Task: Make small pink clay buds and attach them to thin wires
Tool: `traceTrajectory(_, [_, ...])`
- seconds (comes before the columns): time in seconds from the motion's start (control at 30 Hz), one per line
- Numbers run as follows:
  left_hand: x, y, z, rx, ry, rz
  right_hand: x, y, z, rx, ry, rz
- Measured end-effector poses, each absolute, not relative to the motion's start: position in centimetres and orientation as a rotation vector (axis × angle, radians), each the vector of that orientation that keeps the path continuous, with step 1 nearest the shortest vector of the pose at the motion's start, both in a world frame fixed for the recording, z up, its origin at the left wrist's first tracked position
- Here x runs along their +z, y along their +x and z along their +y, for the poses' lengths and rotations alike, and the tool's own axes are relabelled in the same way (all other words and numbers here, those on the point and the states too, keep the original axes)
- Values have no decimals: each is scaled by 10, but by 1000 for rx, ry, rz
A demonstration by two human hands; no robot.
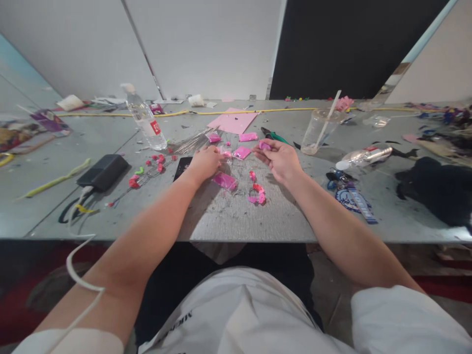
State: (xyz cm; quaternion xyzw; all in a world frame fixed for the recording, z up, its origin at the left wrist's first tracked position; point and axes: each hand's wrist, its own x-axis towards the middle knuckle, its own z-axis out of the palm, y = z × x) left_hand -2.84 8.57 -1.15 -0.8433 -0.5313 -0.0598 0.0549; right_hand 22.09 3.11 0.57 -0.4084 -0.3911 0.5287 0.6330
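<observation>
My right hand (280, 158) pinches a small purple-pink lump (264, 144), which looks like soft clay. My left hand (205, 163) has its fingers curled at a clear packet with pale pink stuff (226, 154). Around the hands lie bright pink packets: one magenta packet (225, 181) in front of the left fingers, one pink packet (242, 153) between the hands, and others farther back. Nearer me, a ring of small pink pieces (258, 194) rests on the table. A dark flat object (182, 168) is partly hidden under my left wrist.
A water bottle (145, 120) stands at left behind thin metal rods (192, 141). Green-handled pliers (273, 135) and a plastic cup with a straw (320, 130) are at back right. A bottle lies on its side (365, 157). A black adapter (103, 173) with cable sits left.
</observation>
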Motion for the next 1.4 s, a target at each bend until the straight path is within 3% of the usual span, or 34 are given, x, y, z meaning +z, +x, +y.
traceTrajectory(0.37, [-19, -28, 83, -374, -2528, -1586, 0, 228, 31, 1091, -1045, -1042])
traceTrajectory(1.1, [-25, -23, 93, -333, -2626, -1570, 1, 237, 39, 1027, -992, -961])
traceTrajectory(1.4, [0, -31, 64, -833, -2538, -1564, 9, 251, 50, 743, -1054, -994])
